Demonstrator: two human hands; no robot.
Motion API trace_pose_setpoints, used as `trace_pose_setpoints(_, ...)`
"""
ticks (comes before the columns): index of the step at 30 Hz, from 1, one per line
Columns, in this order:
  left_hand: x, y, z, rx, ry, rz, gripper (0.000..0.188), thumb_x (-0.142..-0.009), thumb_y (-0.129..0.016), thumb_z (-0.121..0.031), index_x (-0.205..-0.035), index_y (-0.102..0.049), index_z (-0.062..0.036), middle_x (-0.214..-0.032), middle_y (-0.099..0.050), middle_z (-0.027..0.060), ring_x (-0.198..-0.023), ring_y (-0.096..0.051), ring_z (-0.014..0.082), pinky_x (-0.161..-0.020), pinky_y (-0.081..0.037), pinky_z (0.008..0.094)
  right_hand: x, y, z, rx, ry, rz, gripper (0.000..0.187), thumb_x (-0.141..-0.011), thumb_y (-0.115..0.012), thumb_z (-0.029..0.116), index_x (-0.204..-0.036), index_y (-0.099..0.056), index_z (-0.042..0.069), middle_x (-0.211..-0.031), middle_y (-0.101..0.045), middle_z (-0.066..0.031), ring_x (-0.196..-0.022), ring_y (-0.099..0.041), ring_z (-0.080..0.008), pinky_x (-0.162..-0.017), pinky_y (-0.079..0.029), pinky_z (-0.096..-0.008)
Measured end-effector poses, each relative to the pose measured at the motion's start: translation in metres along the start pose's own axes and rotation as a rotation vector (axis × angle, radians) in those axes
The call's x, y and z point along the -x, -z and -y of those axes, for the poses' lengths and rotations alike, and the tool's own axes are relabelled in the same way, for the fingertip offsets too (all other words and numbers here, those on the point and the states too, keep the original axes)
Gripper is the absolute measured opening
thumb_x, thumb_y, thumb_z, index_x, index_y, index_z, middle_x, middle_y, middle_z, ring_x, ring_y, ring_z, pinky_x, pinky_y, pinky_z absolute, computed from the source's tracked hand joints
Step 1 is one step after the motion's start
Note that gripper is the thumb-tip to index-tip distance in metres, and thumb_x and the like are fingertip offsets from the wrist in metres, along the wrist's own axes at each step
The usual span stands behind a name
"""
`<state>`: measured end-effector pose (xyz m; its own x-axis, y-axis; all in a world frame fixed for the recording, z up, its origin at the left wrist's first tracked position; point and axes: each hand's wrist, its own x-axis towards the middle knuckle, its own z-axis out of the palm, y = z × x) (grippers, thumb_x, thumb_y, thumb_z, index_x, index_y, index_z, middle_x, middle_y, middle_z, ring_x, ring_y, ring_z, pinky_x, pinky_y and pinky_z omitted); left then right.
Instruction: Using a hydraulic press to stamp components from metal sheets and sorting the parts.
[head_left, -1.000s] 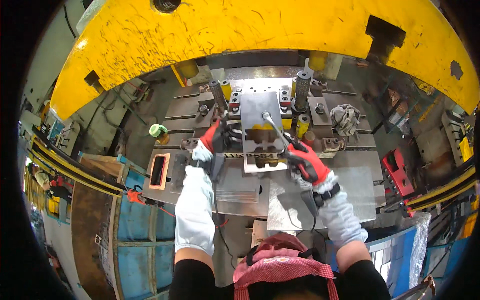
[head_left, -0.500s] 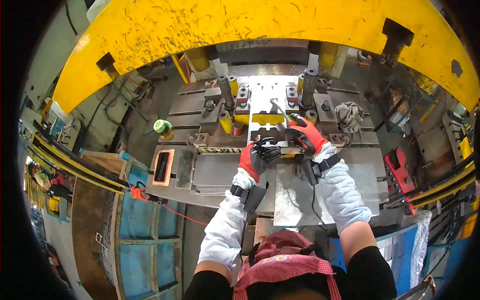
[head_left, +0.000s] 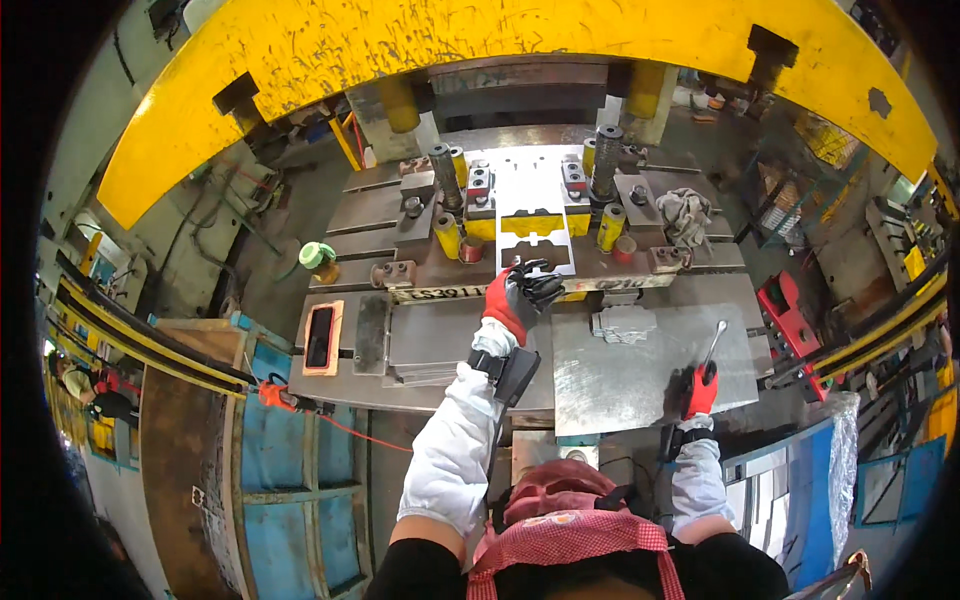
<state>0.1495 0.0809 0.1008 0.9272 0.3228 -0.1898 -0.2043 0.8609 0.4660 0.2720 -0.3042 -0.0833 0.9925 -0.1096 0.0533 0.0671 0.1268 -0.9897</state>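
My left hand (head_left: 520, 298), in a red glove with black-coated fingers, is at the near end of a bright metal strip (head_left: 535, 190) lying in a press die. Its fingers are apart beside the strip's cut-out end; whether they touch the strip is not clear. My right hand (head_left: 703, 388), gloved the same way, is closed around a silver wrench (head_left: 714, 348). The wrench's head points away from me over the flat metal sheet (head_left: 600, 395) at the right. Several stacked cut metal pieces (head_left: 624, 323) lie on that sheet, between my hands.
Dark guide posts (head_left: 606, 165) and yellow cylinders (head_left: 612, 228) flank the strip. A yellow press beam (head_left: 520, 30) arches across the far side. Stacked metal sheets (head_left: 440, 340) and a phone-like black device (head_left: 320, 337) lie left. A grey rag (head_left: 685, 215) rests at the right.
My right hand has drawn back from the die toward me and to the right, carrying the wrench. My left hand stays near the strip's end. The stacked pieces now show.
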Motion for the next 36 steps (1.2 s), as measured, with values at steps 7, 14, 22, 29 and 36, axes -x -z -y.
trace_pose_setpoints(7,0.004,-0.009,-0.004,0.002,-0.005,-0.078,0.045,-0.094,-0.033,-0.033,-0.104,-0.055,0.0055,-0.086,-0.062,0.0187,-0.074,-0.061,0.0318,-0.073,-0.051,0.0432,-0.013,0.018,-0.025,0.398,0.014,0.005,0.045,-0.082,-0.061,0.017,-0.122,-0.043,0.006,-0.096,-0.059,-0.0092,-0.087,-0.056,-0.0176,-0.077,-0.045,-0.0298)
trace_pose_setpoints(14,0.001,-0.005,-0.003,-0.001,-0.012,-0.090,0.046,-0.094,-0.033,-0.034,-0.102,-0.055,0.0050,-0.085,-0.062,0.0183,-0.076,-0.061,0.0321,-0.073,-0.052,0.0431,-0.012,0.013,-0.022,0.292,0.015,-0.024,0.047,-0.079,-0.065,0.018,-0.120,-0.046,0.004,-0.097,-0.059,-0.0103,-0.087,-0.056,-0.0189,-0.077,-0.045,-0.0309)
trace_pose_setpoints(22,0.002,-0.012,-0.004,-0.027,0.002,-0.117,0.047,-0.095,-0.032,-0.034,-0.103,-0.054,0.0057,-0.086,-0.062,0.0184,-0.075,-0.061,0.0317,-0.072,-0.051,0.0418,-0.018,0.022,-0.034,0.290,0.013,-0.011,0.043,-0.081,-0.064,0.018,-0.117,-0.048,0.003,-0.096,-0.057,-0.0071,-0.087,-0.054,-0.0158,-0.077,-0.044,-0.0294)
trace_pose_setpoints(29,-0.005,0.000,-0.001,-0.039,-0.015,-0.077,0.046,-0.094,-0.033,-0.035,-0.104,-0.053,0.0052,-0.089,-0.061,0.0185,-0.079,-0.060,0.0328,-0.075,-0.051,0.0423,-0.011,0.016,-0.021,0.301,0.006,-0.011,0.053,-0.079,-0.066,0.016,-0.124,-0.043,0.000,-0.102,-0.058,-0.0083,-0.092,-0.055,-0.0156,-0.082,-0.043,-0.0281)
trace_pose_setpoints(36,-0.002,0.006,-0.002,-0.021,-0.031,-0.003,0.044,-0.093,-0.037,-0.035,-0.103,-0.054,0.0038,-0.096,-0.061,0.0180,-0.086,-0.061,0.0348,-0.080,-0.050,0.0458,-0.009,0.012,-0.007,0.377,-0.034,0.034,0.043,-0.080,-0.065,0.015,-0.117,-0.047,0.002,-0.096,-0.059,-0.0078,-0.087,-0.055,-0.0147,-0.077,-0.044,-0.0287)
